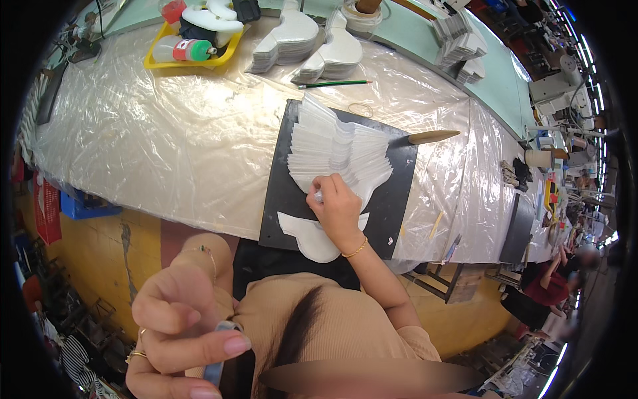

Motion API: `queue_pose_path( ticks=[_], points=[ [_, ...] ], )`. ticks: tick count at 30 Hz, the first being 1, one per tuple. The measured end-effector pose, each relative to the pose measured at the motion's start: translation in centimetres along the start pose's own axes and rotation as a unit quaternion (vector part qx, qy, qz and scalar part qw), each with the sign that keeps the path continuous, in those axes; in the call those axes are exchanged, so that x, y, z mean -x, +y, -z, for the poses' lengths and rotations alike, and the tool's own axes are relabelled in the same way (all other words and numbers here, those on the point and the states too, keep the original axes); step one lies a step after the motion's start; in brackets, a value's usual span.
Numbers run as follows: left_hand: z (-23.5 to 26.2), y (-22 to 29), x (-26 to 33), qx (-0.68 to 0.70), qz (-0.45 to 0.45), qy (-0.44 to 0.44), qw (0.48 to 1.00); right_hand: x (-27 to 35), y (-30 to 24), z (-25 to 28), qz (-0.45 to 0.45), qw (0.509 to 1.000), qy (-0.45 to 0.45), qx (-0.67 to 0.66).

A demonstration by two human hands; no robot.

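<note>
My right hand is over a black board, fingertips pinched round something small and whitish that is mostly hidden. It touches the near edge of a fanned stack of white cut pieces. Below it, partly under the wrist, lies a single curved white piece. Raised close to the camera at the lower left, my left hand has its fingers curled by a bluish-grey curved strip. What that strip belongs to cannot be made out.
A pointed wooden tool lies across the board's right edge. Beyond the board are a green pencil and stacks of white pieces. A yellow tray holds bottles. Clear plastic sheeting covers the table.
</note>
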State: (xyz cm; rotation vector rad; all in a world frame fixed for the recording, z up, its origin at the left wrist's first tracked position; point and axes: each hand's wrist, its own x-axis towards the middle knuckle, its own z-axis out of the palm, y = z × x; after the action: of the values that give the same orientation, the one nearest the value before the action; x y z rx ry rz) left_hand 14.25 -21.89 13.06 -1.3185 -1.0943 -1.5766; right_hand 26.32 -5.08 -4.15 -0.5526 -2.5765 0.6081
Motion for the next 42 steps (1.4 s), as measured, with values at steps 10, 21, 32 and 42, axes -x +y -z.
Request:
queue_pose_path(
  ticks=[10, 21, 32, 42],
  points=[
    [0.3, -0.1, -0.2, -0.013, 0.005, -0.019, 1.000, -0.3, -1.0, -0.2, 0.008, 0.999, 0.037, 0.034],
    [0.5, -0.3, 0.1, -0.016, 0.001, -0.016, 1.000, -0.2, -0.8, -0.4, 0.002, 0.998, 0.023, 0.050],
    [0.5, -0.2, 0.2, -0.020, 0.004, -0.014, 1.000, 0.3, -1.2, -0.1, 0.008, 1.000, 0.013, 0.023],
    [0.0, -0.5, -0.1, -0.003, -0.003, -0.007, 1.000, 0.3, -1.1, -0.1, 0.006, 0.999, 0.023, 0.021]
  ],
)
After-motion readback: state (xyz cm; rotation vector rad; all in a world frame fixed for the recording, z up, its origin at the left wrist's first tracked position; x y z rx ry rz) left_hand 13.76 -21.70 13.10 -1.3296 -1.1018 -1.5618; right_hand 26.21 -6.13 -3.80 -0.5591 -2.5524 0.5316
